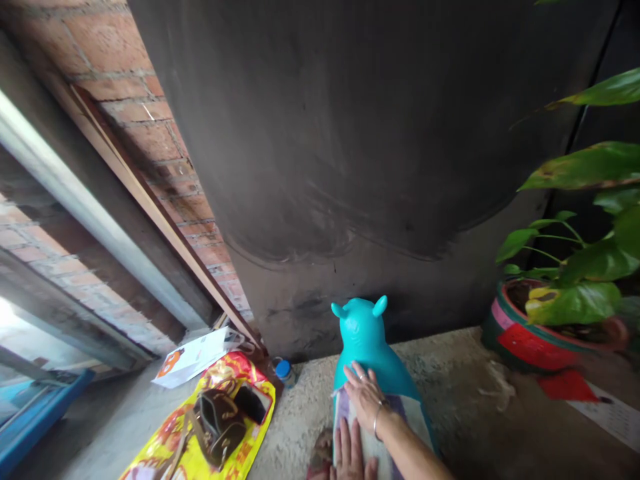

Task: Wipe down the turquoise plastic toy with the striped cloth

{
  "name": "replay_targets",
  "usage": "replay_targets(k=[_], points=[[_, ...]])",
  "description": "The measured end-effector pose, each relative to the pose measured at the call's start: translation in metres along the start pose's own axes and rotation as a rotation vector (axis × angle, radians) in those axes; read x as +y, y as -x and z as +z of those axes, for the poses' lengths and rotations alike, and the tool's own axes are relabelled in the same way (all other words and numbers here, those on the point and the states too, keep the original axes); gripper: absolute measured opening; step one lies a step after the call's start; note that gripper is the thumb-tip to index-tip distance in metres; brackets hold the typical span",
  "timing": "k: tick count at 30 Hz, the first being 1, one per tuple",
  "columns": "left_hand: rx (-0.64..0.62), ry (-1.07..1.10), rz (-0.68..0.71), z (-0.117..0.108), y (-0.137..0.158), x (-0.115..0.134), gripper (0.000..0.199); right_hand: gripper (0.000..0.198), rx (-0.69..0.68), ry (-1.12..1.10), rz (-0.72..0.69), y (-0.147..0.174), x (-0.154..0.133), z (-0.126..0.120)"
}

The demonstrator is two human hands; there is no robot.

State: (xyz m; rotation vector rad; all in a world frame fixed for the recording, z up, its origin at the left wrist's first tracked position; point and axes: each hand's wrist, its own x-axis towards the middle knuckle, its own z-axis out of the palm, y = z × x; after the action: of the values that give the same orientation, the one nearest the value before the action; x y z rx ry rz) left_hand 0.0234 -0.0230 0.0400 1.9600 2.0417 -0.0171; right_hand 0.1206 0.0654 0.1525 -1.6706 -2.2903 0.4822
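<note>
- Head view: a turquoise inflatable animal toy (pixel 367 347) is seen standing on the rough concrete floor (pixel 450 407), close against a dark smeared wall (pixel 350 133), its two small ears turned towards that wall.
- The right hand (pixel 366 393) is laid flat and open on the toy's back, fingers spread and pointing towards the head; a thin bangle (pixel 377 420) is worn at the wrist. Nothing is gripped by it.
- The left hand (pixel 350 457) is pressed, open and with fingers together, on a pale cloth (pixel 375 447) draped over the rear of the toy, just below and beside the right hand. It is cut partly by the lower edge of the frame.
- The toy is thus found directly under both hands, its head lying beyond the fingertips.
- To the left, a yellow and red printed bag (pixel 210 427) is spread on the floor, with a dark brown handbag (pixel 217 423) resting on it.
- A white carton (pixel 193 357) lies beyond the bag, by a brick wall (pixel 145 113).
- A small bottle with a blue cap (pixel 285 371) stands between the printed bag and the toy.
- At the right, a leafy plant (pixel 585 267) is held in a red and green pot (pixel 530 340), well apart from the toy.
</note>
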Motion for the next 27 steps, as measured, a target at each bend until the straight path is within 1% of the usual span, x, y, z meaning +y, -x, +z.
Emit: replay_targets(k=[2,3,4,6,7,9,11,13,15,18,21,23,25,27], points=[[-0.099,0.054,-0.004,-0.005,-0.001,-0.004,0.067,0.049,0.084,0.016,0.045,0.002,0.002,-0.004],[-0.129,0.082,-0.003,-0.008,-0.002,-0.006,0.069,0.050,0.125,0.029,0.091,0.010,0.005,-0.002],[-0.132,0.105,0.004,-0.010,-0.003,-0.008,0.069,0.050,0.161,0.045,0.145,0.022,0.010,0.003],[-0.082,0.121,0.038,-0.013,-0.005,-0.009,0.063,0.049,0.193,0.082,0.238,0.056,0.025,0.021],[-0.051,0.119,0.056,-0.014,-0.006,-0.007,0.060,0.048,0.188,0.102,0.256,0.075,0.034,0.033],[-0.031,0.112,0.067,-0.018,-0.008,-0.001,0.057,0.049,0.097,0.122,0.243,0.105,0.053,0.058],[-0.034,0.106,0.014,-0.024,-0.011,0.010,0.057,0.052,0.016,0.130,0.231,0.118,0.065,0.074],[-0.038,0.108,-0.058,-0.031,-0.019,0.020,0.057,0.054,-0.011,0.137,0.240,0.111,0.066,0.077],[-0.040,0.142,-0.089,-0.038,-0.032,0.026,0.058,0.054,0.005,0.146,0.255,0.091,0.060,0.068],[-0.077,0.174,-0.019,-0.047,-0.062,0.026,0.057,0.056,0.057,0.142,0.237,0.056,0.049,0.049],[-0.111,0.120,0.056,-0.055,-0.090,0.023,0.054,0.059,0.077,0.127,0.219,0.033,0.046,0.038],[-0.115,0.125,0.045,-0.059,-0.099,0.022,0.054,0.060,0.076,0.121,0.226,0.026,0.046,0.034],[-0.113,0.167,0.036,-0.059,-0.099,0.023,0.054,0.061,0.090,0.128,0.229,0.027,0.046,0.034],[-0.049,0.222,0.020,-0.053,-0.092,0.021,0.054,0.062,0.119,0.161,0.243,0.034,0.043,0.039]])
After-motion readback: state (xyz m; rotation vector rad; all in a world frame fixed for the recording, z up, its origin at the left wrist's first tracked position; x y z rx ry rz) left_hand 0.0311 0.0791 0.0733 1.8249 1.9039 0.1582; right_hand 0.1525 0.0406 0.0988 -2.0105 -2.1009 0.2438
